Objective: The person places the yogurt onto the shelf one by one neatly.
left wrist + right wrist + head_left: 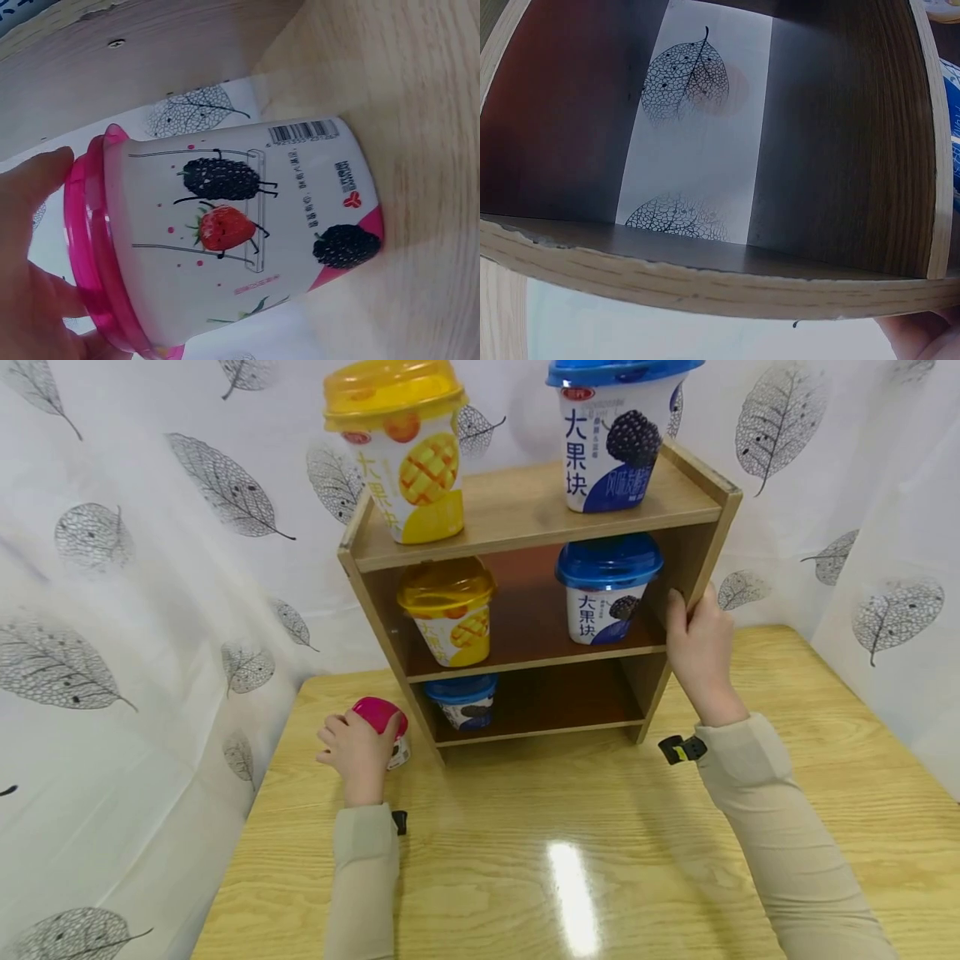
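Beside the left foot of a small wooden shelf point(510, 518), my left hand point(358, 752) holds a yogurt cup by its pink lid point(380, 713). The left wrist view shows the white cup wall point(225, 225) with blackberry and strawberry drawings and a barcode; thumb and fingers reach around the lid's rim. My right hand point(703, 647) grips the shelf's right side panel point(697, 560) near its front edge, at middle-shelf height. In the right wrist view only part of that hand point(922, 337) shows, low at the corner, against the panel.
Yellow-lidded point(427, 477) and blue-lidded yogurt cups point(611, 443) stand on the top board. Another yellow-lidded cup point(453, 618) and blue-lidded cup point(603, 593) occupy the middle level. At the bottom left is a blue-lidded cup point(465, 702). Leaf-patterned cloth point(187, 568) hangs behind the wooden table point(480, 843).
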`<state>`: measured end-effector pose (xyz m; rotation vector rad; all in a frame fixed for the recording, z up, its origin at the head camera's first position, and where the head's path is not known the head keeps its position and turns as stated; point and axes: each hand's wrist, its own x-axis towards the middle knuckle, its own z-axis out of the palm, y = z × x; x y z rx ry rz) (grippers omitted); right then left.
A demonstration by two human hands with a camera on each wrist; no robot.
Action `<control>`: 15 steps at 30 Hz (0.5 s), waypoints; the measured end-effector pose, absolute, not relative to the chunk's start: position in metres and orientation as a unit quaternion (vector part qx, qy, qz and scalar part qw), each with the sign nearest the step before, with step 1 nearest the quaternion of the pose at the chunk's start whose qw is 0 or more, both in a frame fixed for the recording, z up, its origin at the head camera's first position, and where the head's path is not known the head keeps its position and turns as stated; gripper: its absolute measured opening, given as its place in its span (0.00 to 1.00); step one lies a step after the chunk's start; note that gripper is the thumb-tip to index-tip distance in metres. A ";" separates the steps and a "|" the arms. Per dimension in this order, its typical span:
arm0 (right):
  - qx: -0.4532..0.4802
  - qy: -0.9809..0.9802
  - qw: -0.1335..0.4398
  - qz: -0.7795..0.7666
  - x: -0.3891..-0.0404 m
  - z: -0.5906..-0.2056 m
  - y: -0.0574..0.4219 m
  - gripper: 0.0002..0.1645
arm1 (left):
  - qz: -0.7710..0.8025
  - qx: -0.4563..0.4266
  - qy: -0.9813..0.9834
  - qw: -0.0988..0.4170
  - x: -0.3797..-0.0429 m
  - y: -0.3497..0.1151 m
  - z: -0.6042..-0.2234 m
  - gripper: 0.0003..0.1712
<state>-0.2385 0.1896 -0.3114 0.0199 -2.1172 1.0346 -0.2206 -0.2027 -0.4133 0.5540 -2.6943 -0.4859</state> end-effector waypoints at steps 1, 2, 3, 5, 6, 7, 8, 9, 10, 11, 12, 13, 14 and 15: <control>0.009 -0.829 0.384 0.405 -0.239 -0.312 0.189 0.22 | -0.173 0.194 -0.950 0.172 -0.221 -0.203 -0.414 0.41; 0.009 -0.829 0.386 0.405 -0.239 -0.312 0.189 0.22 | -0.175 0.193 -0.951 0.170 -0.221 -0.204 -0.414 0.40; 0.009 -0.829 0.387 0.405 -0.239 -0.312 0.189 0.22 | -0.176 0.191 -0.952 0.164 -0.221 -0.204 -0.414 0.40; 0.008 -0.828 0.388 0.404 -0.239 -0.312 0.189 0.22 | -0.179 0.189 -0.955 0.144 -0.220 -0.205 -0.412 0.40; 0.007 -0.828 0.388 0.404 -0.239 -0.312 0.189 0.22 | -0.180 0.187 -0.957 0.132 -0.220 -0.205 -0.411 0.40; 0.007 -0.828 0.389 0.404 -0.239 -0.312 0.189 0.22 | -0.182 0.184 -0.959 0.119 -0.220 -0.206 -0.410 0.40; 0.006 -0.828 0.391 0.403 -0.239 -0.312 0.188 0.22 | -0.183 0.178 -0.961 0.106 -0.220 -0.206 -0.408 0.40; 0.006 -0.827 0.392 0.402 -0.239 -0.312 0.188 0.22 | -0.182 0.171 -0.964 0.092 -0.220 -0.206 -0.407 0.40; 0.005 -0.827 0.394 0.402 -0.239 -0.312 0.189 0.21 | -0.184 0.163 -0.966 0.082 -0.219 -0.207 -0.407 0.40; 0.005 -0.826 0.395 0.402 -0.239 -0.312 0.189 0.21 | -0.185 0.154 -0.968 0.073 -0.219 -0.207 -0.406 0.39; 0.005 -0.826 0.397 0.401 -0.240 -0.312 0.189 0.21 | -0.188 0.145 -0.969 0.068 -0.218 -0.207 -0.406 0.38; 0.005 -0.825 0.397 0.401 -0.240 -0.312 0.189 0.21 | -0.191 0.137 -0.970 0.064 -0.218 -0.207 -0.405 0.37; 0.004 -0.826 0.397 0.401 -0.240 -0.312 0.189 0.21 | -0.194 0.129 -0.971 0.061 -0.217 -0.207 -0.405 0.35; 0.004 -0.826 0.396 0.401 -0.240 -0.312 0.189 0.21 | -0.198 0.124 -0.971 0.062 -0.217 -0.207 -0.406 0.34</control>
